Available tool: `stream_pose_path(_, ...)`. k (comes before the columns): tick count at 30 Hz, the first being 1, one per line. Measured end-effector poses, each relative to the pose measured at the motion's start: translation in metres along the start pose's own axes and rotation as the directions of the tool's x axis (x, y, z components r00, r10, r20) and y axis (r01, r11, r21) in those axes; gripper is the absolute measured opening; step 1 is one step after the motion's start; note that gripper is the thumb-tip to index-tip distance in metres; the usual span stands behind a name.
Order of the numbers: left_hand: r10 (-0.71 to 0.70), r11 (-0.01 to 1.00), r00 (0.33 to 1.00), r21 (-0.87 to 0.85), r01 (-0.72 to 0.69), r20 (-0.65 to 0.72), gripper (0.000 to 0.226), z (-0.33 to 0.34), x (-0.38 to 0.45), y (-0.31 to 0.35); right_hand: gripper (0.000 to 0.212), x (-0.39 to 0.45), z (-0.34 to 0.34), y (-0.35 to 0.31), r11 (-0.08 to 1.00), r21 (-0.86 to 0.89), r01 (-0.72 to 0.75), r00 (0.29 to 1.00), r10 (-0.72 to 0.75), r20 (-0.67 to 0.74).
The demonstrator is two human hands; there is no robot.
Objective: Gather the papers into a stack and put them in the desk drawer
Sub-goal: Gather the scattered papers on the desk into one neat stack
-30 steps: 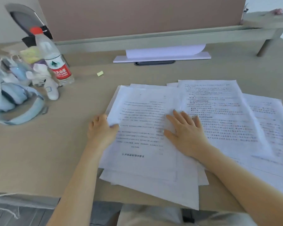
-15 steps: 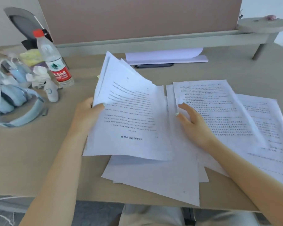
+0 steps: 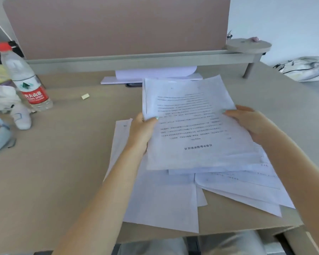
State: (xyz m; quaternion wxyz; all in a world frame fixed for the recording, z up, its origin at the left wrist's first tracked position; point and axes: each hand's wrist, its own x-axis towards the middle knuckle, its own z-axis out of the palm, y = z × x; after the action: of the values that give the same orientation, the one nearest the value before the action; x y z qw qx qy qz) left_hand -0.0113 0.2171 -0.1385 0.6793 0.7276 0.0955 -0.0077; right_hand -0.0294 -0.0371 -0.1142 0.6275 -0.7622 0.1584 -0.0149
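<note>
While loose papers lie fanned across the desk near its front edge, a smaller bundle is lifted just above them. Left hand pinches its left edge, thumb on top; right hand grips the right edge. Best, probably, to lower the bundle squarely, then tap edges level. No drawer is clearly visible. A water bottle stands well apart.

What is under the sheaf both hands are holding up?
Loose sheets lie fanned on the desk beneath the held sheaf; their covered parts are hidden.
</note>
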Motion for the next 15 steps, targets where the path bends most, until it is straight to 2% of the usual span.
stream_pose_path(2,-0.113,0.993,0.987,0.055,0.107,0.114,0.015,0.018,0.003,-0.006,0.027,0.006,-0.017,0.017,0.961,-0.273,-0.033,0.994,0.004,-0.108)
stream_pose_path(4,-0.189,0.98,0.966,0.098,0.173,0.178,0.013,0.028,0.008,-0.009,0.044,0.004,-0.022,0.035,0.86,-0.503,-0.086,0.994,0.043,-0.096)
stream_pose_path(6,-0.237,0.971,0.946,0.024,0.238,0.223,0.008,0.033,0.013,-0.005,0.052,-0.002,-0.018,0.05,0.733,-0.668,-0.125,0.991,0.066,-0.114)
stream_pose_path(8,-0.27,0.951,0.927,-0.078,0.299,0.26,0.01,0.036,0.016,0.001,0.052,-0.002,-0.013,0.059,0.668,-0.736,-0.115,0.988,0.0,-0.155)
stream_pose_path(10,-0.287,0.943,0.921,-0.092,0.32,0.264,0.011,0.038,0.02,0.001,0.053,0.0,-0.008,0.065,0.674,-0.731,-0.104,0.979,-0.059,-0.193)
stream_pose_path(12,-0.315,0.943,0.895,-0.004,0.334,0.317,0.013,0.042,0.019,-0.001,0.055,0.001,-0.006,0.072,0.673,-0.734,-0.095,0.97,-0.102,-0.219)
stream_pose_path(15,-0.212,0.968,0.919,0.199,0.151,0.332,0.027,0.05,0.014,-0.007,0.057,0.0,-0.005,0.079,0.679,-0.733,-0.052,0.966,-0.152,-0.209)
